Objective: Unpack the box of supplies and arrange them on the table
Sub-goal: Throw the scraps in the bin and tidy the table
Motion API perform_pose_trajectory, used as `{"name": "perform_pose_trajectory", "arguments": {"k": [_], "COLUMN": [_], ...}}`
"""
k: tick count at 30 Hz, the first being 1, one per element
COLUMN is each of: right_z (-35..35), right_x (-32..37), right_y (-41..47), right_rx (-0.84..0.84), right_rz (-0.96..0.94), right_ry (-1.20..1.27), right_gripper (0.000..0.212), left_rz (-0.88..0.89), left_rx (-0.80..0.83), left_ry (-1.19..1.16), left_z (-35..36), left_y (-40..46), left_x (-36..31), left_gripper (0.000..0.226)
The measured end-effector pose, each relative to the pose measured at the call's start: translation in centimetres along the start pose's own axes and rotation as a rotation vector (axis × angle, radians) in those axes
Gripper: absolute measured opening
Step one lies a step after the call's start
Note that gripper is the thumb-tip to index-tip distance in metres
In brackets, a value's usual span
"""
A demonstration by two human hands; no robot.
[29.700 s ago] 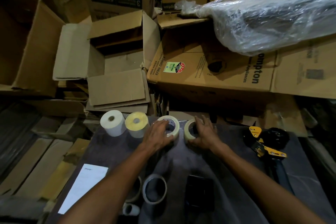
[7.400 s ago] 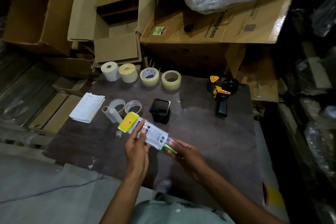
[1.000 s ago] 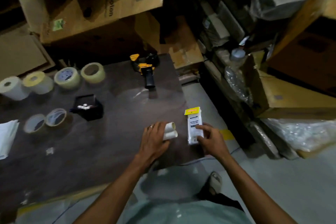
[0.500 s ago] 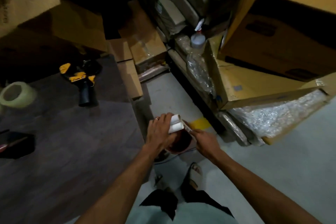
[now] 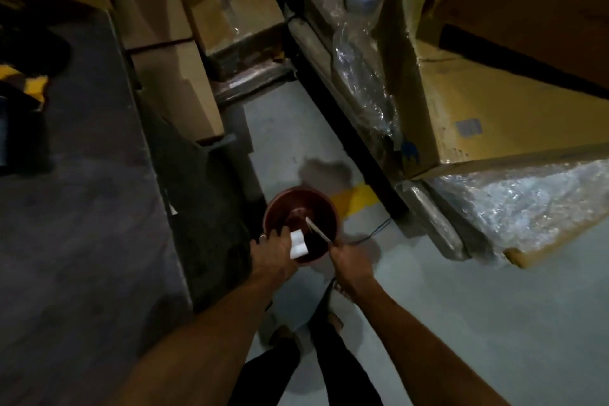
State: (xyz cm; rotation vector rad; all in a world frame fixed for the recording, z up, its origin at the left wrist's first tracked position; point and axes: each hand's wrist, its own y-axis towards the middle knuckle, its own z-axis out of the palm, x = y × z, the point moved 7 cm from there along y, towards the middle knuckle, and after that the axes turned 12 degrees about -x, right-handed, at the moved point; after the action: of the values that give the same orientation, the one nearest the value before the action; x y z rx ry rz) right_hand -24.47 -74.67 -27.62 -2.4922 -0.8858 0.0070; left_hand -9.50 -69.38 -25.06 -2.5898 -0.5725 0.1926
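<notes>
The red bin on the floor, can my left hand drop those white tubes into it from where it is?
Probably yes: the left hand holds the white tubes over the red bin's open near rim, nothing between.

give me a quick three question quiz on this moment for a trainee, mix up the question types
1. True or false: the left hand holds two small white rolls.
2. What lies directly beneath both hands? A) a cardboard box B) a red-brown bin on the floor C) the table
3. Fill in: the right hand holds a thin flat ____ edge-on to the camera.

Key: 1 true; 2 B; 3 packet
</notes>
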Motion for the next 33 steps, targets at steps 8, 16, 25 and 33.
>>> {"name": "perform_pose_trajectory", "arguments": {"k": [8,16,25,33], "right_z": [5.0,10.0,11.8,10.3], "right_x": [-2.2,-1.3,-0.5,-0.7], "right_y": [6.2,10.5,12.1,9.9], "right_rx": [-0.050,-0.089,-0.006,-0.037], "right_rz": [-0.078,-0.147,-0.212,-0.150], "right_ry": [0.003,0.036,0.063,0.110], "right_gripper": [0.042,0.031,0.022,0.057], "left_rz": [0.073,-0.022,-0.120,0.006], "left_rx": [0.025,0.107,0.123,0.051], "left_ry": [0.056,-0.053,-0.098,-0.189], "left_z": [7.1,14.4,16.9,14.9], "left_y": [5.9,9.2,10.9,8.9], "left_x": [0.2,0.6,2.0,0.2], "left_gripper": [0.076,0.083,0.089,0.060]}}
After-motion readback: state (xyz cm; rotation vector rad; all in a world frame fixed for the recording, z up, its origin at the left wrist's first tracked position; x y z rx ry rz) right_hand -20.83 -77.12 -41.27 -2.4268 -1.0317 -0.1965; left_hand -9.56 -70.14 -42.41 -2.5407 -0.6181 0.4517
